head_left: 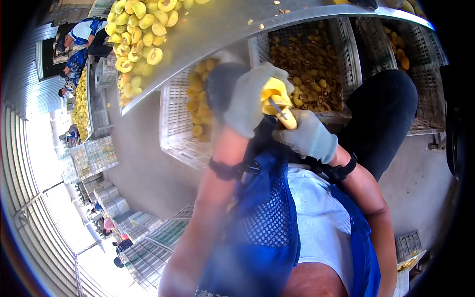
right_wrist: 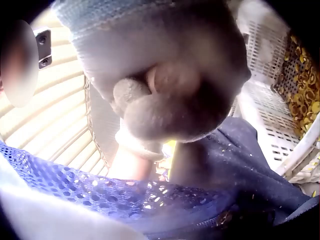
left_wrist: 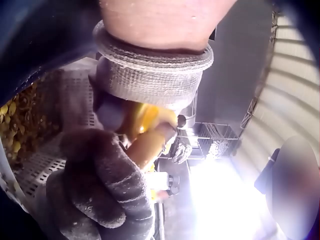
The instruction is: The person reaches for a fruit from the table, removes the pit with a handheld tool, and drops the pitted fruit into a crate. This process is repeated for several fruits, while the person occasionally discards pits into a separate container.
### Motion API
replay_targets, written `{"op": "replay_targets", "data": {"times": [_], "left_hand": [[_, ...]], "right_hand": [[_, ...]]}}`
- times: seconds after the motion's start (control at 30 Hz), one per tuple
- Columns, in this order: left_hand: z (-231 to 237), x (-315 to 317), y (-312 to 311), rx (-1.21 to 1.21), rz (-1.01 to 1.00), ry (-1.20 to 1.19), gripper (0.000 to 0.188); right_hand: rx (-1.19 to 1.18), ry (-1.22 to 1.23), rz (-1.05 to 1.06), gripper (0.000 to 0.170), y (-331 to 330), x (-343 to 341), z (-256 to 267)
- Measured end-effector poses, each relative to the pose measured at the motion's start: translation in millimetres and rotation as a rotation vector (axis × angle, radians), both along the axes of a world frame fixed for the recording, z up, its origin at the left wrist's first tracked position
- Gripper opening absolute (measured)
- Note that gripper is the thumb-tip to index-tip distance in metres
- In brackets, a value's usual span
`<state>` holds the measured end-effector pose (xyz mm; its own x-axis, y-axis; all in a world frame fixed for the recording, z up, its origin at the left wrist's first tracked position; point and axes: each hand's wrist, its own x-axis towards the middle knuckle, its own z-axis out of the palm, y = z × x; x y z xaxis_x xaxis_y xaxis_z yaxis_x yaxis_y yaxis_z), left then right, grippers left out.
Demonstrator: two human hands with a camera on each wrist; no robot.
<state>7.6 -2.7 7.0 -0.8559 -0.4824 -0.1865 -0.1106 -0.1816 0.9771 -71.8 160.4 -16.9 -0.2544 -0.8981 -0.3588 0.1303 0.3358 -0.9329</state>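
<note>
Both hands wear pale gloves and meet above the lap. My left hand point(head_left: 250, 99) grips a yellow peach point(head_left: 275, 89), its fingers wrapped over the far side. My right hand point(head_left: 308, 136) holds a knife point(head_left: 287, 120) by its pale, rounded handle, and the narrow dark blade reaches up to the fruit's opening. In the left wrist view the fingers of the right hand point(left_wrist: 107, 185) curl round the handle point(left_wrist: 149, 147), just below the peach point(left_wrist: 150, 119). The right wrist view shows the underside of the gloved right hand point(right_wrist: 165, 105), with the blade and fruit hidden there.
A metal table point(head_left: 213, 39) runs across the front, with a heap of halved peaches point(head_left: 143, 29) at its left. Below its edge stand a white crate of peaches point(head_left: 170, 123) and a crate of scraps point(head_left: 354, 54). Other people point(head_left: 81, 37) work far left. A bent knee point(head_left: 386, 104) sits at right.
</note>
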Motion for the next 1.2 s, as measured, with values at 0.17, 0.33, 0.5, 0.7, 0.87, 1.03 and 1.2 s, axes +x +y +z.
{"op": "replay_targets", "data": {"times": [0.17, 0.33, 0.5, 0.7, 0.87, 1.03, 1.2], "left_hand": [[8, 35, -44, -1.115, 0.087, -0.091, 0.026], [30, 88, -106, -1.102, 0.322, -0.575, 0.026], [49, 86, -82, -0.903, 0.204, -0.464, 0.039], [24, 25, -1, -0.333, -0.200, -0.318, 0.048], [19, 14, 2, -0.391, -0.074, -0.379, 0.028], [24, 28, -19, -0.328, -0.109, -0.686, 0.025], [26, 11, -14, -0.327, -0.089, -0.301, 0.035]], "right_hand": [[0.013, 0.204, -0.081, 0.025, -2, -6, 5], [0.092, 0.264, -0.136, 0.024, -4, -7, -7], [0.174, 0.367, -0.063, 0.031, -15, -7, -18], [0.130, 0.108, -0.067, 0.031, -14, -9, -8], [0.137, 0.071, -0.119, 0.031, -11, -14, -6], [0.096, 0.275, -0.274, 0.025, -9, -30, 5], [0.120, 0.532, -0.109, 0.029, -9, -28, 2]]}}
